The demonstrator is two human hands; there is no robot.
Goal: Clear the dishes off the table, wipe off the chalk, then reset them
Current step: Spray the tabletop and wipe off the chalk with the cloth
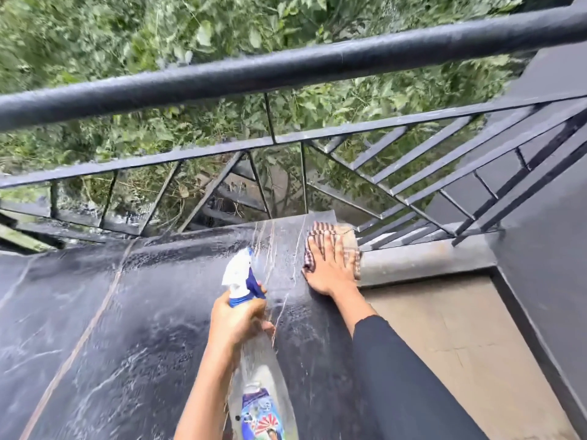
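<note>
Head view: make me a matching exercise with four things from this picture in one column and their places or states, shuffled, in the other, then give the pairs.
Column one:
1. spray bottle
2. checked cloth
3. black tabletop
4. black railing

Column two:
A. wet and streaked
B. pressed flat under the right hand, at the table's far right corner
C. gripped by the left hand, nozzle pointing away
D. beyond the table, green leaves behind it

Pairs: 1-C, 2-B, 3-A, 4-D
</note>
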